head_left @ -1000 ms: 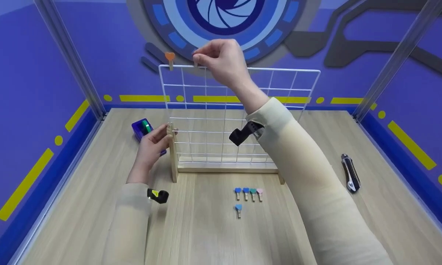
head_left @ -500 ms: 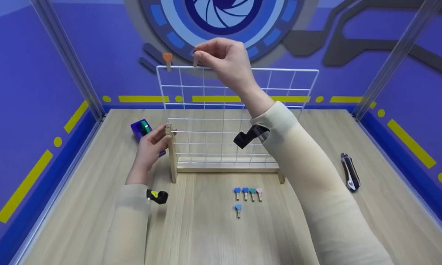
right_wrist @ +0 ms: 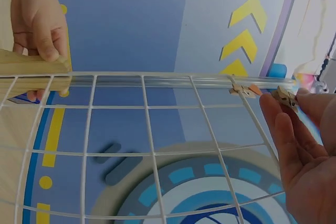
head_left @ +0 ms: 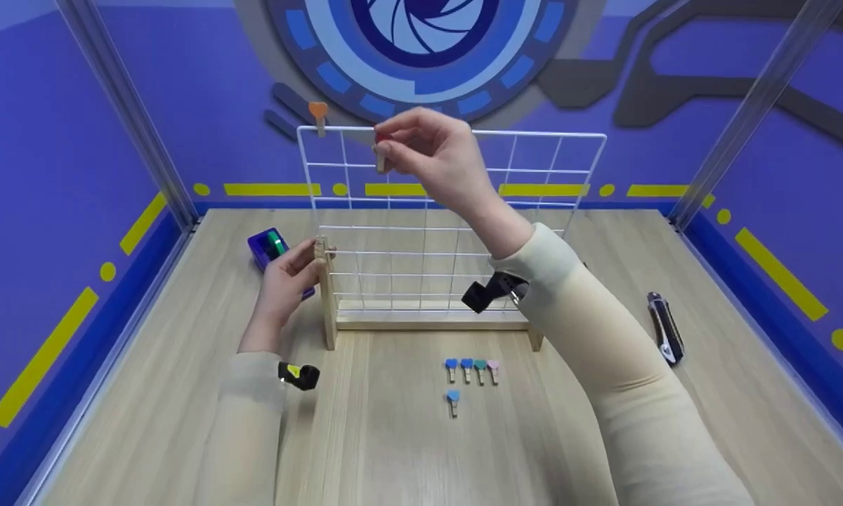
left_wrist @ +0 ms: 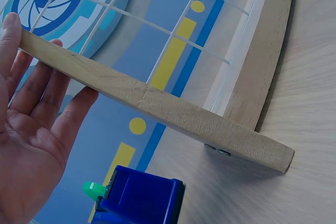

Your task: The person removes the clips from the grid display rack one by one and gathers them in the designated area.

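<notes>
My right hand [head_left: 439, 158] pinches a small wooden clothespin [head_left: 381, 160] with a red top between thumb and fingertips, in front of the upper part of a white wire grid [head_left: 425, 226]. In the right wrist view the clothespin [right_wrist: 285, 98] is apart from the wires. An orange heart clothespin [head_left: 318, 116] is clipped upright on the grid's top bar near the left corner. My left hand [head_left: 286, 281] holds the top of the left wooden post [head_left: 328, 302] of the grid's stand, thumb on one side and fingers on the other [left_wrist: 39, 95].
Several heart clothespins, among them a pink one [head_left: 493, 371] and a light blue one [head_left: 453, 403], lie on the wooden table [head_left: 393, 450] before the stand. A purple-blue box [head_left: 261, 246] with a green item is behind my left hand. A utility knife [head_left: 666, 329] lies at the right.
My right hand has come down and toward me from the grid's top bar, the red clothespin still in its fingers. My left hand stays on the post.
</notes>
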The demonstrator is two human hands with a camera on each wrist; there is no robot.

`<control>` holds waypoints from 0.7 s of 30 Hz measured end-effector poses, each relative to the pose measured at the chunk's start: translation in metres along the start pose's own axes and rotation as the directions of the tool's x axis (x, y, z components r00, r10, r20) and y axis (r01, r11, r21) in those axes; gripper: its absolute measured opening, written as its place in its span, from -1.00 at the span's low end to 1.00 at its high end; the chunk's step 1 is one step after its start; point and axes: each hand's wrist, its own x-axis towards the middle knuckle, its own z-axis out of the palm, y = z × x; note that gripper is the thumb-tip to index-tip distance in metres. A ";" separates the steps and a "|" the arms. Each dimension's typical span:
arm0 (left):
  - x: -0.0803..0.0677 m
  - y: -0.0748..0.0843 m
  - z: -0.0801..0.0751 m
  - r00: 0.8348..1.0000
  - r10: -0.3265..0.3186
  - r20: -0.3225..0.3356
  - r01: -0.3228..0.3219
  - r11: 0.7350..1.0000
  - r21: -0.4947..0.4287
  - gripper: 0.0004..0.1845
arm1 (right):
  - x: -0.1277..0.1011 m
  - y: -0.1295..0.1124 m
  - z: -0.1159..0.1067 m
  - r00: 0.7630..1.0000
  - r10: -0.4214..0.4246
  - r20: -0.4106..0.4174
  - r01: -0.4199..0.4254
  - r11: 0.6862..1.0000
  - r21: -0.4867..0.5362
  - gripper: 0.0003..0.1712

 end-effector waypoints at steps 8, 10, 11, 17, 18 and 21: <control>-0.001 0.002 0.000 1.000 0.000 0.002 0.000 1.000 0.032 -0.42 | -0.025 0.005 -0.006 0.998 0.057 0.041 -0.057 0.998 -0.015 -0.74; -0.001 0.001 0.000 1.000 0.004 0.003 -0.004 1.000 0.027 -0.42 | -0.032 0.007 -0.009 0.997 0.062 0.046 -0.062 0.998 -0.010 -0.75; 0.000 0.001 0.000 1.000 0.007 0.006 -0.007 1.000 0.027 -0.42 | -0.035 0.009 -0.011 0.997 0.063 0.049 -0.062 0.998 -0.008 -0.75; 0.001 -0.001 0.000 1.000 0.003 0.005 -0.003 1.000 0.014 -0.42 | -0.057 0.018 -0.023 0.995 0.079 0.056 -0.079 0.997 -0.002 -0.75; 0.001 -0.001 0.000 1.000 0.001 0.000 -0.001 1.000 0.009 -0.42 | -0.061 0.020 -0.025 0.995 0.083 0.059 -0.083 0.997 -0.005 -0.75; 0.001 -0.001 0.000 1.000 -0.001 -0.005 0.001 1.000 0.010 -0.43 | -0.073 0.026 -0.029 0.993 0.098 0.068 -0.097 0.995 -0.018 -0.75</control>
